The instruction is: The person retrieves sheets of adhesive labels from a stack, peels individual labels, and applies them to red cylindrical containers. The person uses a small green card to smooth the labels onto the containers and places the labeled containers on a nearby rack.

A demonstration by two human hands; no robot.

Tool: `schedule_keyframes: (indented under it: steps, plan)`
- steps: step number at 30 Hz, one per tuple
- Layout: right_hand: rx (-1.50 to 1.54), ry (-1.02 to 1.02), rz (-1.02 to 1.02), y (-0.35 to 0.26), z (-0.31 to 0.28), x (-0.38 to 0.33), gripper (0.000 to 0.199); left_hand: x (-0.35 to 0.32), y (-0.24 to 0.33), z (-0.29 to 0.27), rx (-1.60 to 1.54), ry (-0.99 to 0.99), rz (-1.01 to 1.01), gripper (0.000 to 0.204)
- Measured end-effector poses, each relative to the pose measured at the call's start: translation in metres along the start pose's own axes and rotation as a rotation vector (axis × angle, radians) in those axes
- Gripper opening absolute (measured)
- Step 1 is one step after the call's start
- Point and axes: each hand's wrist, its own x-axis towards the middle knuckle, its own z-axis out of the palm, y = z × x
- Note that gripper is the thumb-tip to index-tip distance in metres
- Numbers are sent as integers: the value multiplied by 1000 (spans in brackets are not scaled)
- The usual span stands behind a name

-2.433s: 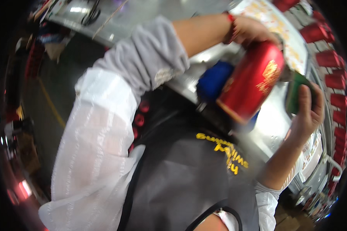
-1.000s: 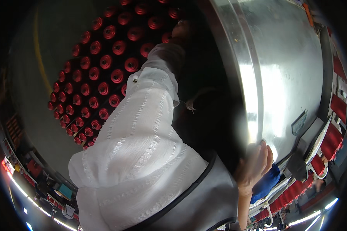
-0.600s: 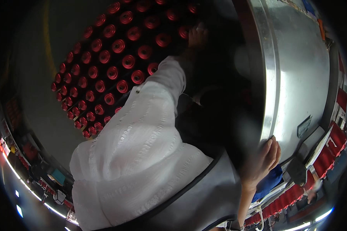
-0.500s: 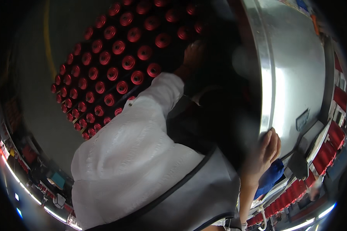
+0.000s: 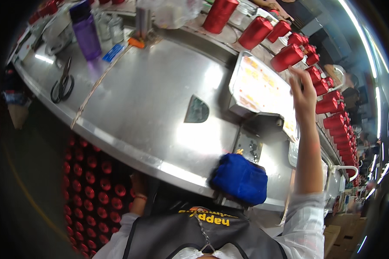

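My right hand is raised past the bright tray, its fingers loosely bent and apart with nothing seen in them. Its fingertips are close to a red metallic bottle in the row behind; whether they touch it I cannot tell. Down below the table's front edge, my left hand is in dark shadow, its fingers hidden. Beside it stand many red round-topped bottles, packed in rows. A blue cloth bundle sits at the table's edge between my arms.
The steel table carries black scissors, a purple bottle, an orange-handled tool and a small dark glassy plate. A cord crosses its left side. Several more red bottles line the rack behind.
My view has swung up from the red bottles below to the tabletop. My right hand has left the table edge and risen toward the back row. My left hand stays low by the packed bottles.
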Motion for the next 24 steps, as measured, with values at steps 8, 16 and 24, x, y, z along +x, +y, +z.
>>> schedule_keyframes:
  steps: [8,16,24]
  plan:
    - [-458,0,198,196,60,223,59,-23,-49,-180,-1048,385,-287,21]
    - [-429,327,35,240,29,184,42,1,-67,-338,-961,570,-282,18]
    - [-366,282,-407,78,-129,81,32,102,14,-450,-1388,645,490,29]
